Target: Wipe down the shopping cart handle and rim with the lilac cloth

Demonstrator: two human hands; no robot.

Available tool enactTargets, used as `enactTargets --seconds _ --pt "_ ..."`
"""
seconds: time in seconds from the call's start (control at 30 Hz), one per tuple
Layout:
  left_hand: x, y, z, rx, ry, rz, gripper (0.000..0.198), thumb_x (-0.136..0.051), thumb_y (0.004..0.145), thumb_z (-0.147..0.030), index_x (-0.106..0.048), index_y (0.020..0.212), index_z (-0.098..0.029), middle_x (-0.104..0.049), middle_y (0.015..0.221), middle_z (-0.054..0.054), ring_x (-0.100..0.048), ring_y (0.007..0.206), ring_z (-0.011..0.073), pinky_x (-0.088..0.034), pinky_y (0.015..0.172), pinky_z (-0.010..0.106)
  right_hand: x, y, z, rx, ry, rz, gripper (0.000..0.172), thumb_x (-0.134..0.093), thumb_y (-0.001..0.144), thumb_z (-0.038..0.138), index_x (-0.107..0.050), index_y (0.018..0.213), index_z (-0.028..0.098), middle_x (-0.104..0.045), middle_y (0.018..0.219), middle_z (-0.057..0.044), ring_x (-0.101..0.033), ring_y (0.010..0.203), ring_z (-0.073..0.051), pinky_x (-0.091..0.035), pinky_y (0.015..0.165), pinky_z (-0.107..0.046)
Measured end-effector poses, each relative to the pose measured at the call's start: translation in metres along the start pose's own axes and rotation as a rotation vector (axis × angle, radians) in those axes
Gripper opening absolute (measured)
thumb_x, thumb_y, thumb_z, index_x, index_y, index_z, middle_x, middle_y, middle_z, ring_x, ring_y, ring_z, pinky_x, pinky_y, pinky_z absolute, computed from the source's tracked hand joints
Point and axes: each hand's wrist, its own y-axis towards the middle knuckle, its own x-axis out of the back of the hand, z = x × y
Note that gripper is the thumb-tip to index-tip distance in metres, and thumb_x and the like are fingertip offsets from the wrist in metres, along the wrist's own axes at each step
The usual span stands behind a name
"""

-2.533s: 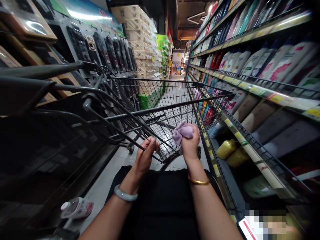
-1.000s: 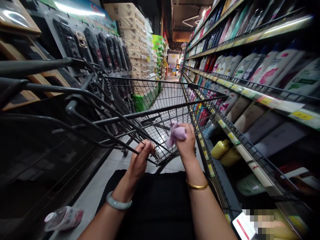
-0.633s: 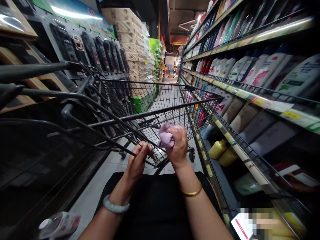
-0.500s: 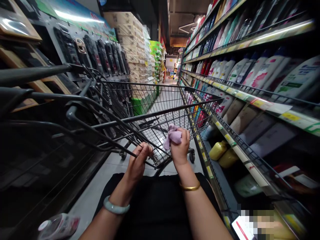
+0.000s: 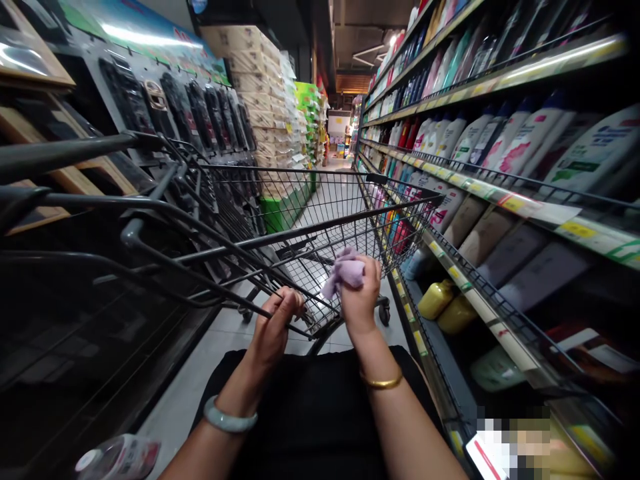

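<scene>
A black wire shopping cart [image 5: 320, 220] stands tilted in front of me in a store aisle. My left hand [image 5: 274, 328] is closed around a thin metal bar at the cart's near lower edge. A pale green bangle sits on that wrist. My right hand [image 5: 361, 297] is closed on a bunched lilac cloth [image 5: 344, 273], pressed against the cart's wire side. A gold bangle circles the right wrist.
Shelves of shampoo bottles [image 5: 510, 133] run along the right, with yellow bottles [image 5: 440, 300] low down. Hanging black goods [image 5: 200, 113] and stacked cartons [image 5: 265, 87] line the left. A small spray bottle [image 5: 117, 457] lies at lower left. The tiled aisle [image 5: 340, 187] runs ahead.
The right hand with the cloth has shifted back and forth a little along the cart's wire side. The left hand kept its grip on the bar. The view swayed slightly.
</scene>
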Motion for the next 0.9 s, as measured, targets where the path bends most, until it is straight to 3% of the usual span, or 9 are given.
enactTargets --seconds 0.1,0.17,0.47,0.7,0.9 --pt "0.002 0.002 -0.001 0.006 0.01 0.013 0.049 -0.075 0.097 -0.059 -0.059 0.072 -0.02 -0.047 0.07 -0.001 -0.043 0.069 0.0157 -0.038 0.067 0.031 -0.003 -0.009 0.025 0.171 0.072 0.109 0.018 -0.07 0.089 0.024 -0.068 0.107 0.026 -0.064 0.114 -0.007 -0.068 0.108 -0.023 -0.059 0.095 -0.038" --pt "0.005 0.004 0.0 0.009 0.018 0.02 0.05 -0.077 0.096 -0.06 -0.059 0.071 -0.02 -0.047 0.069 -0.001 -0.043 0.069 0.0156 -0.038 0.068 0.031 -0.004 -0.011 0.03 0.2 0.071 0.14 0.017 -0.068 0.091 0.025 -0.069 0.108 0.026 -0.064 0.113 -0.007 -0.068 0.107 -0.023 -0.059 0.094 -0.038" --pt "0.008 0.02 0.007 -0.006 0.018 -0.042 0.052 -0.073 0.098 -0.057 -0.051 0.068 -0.021 -0.041 0.067 -0.002 -0.041 0.068 0.0149 -0.036 0.067 0.031 -0.011 -0.009 -0.005 -0.19 -0.032 0.146 0.026 -0.071 0.086 0.023 -0.068 0.112 0.024 -0.066 0.118 -0.009 -0.068 0.103 -0.025 -0.058 0.095 -0.039" --pt "0.009 0.03 0.009 -0.009 0.036 -0.065 0.056 -0.075 0.096 -0.06 -0.048 0.067 -0.021 -0.038 0.065 -0.004 -0.037 0.065 0.0136 -0.036 0.066 0.03 -0.017 -0.009 -0.023 -0.317 -0.072 0.188 0.028 -0.067 0.085 0.017 -0.07 0.111 0.024 -0.067 0.118 -0.008 -0.068 0.103 -0.023 -0.056 0.097 -0.036" --pt "0.009 0.034 0.009 -0.001 0.039 -0.062 0.058 -0.077 0.093 -0.063 -0.047 0.067 -0.021 -0.039 0.065 -0.004 -0.039 0.066 0.0132 -0.038 0.067 0.029 -0.016 -0.01 -0.03 -0.31 -0.134 0.176 0.034 -0.062 0.082 0.011 -0.068 0.113 0.023 -0.068 0.119 -0.009 -0.067 0.101 -0.024 -0.055 0.094 -0.036"
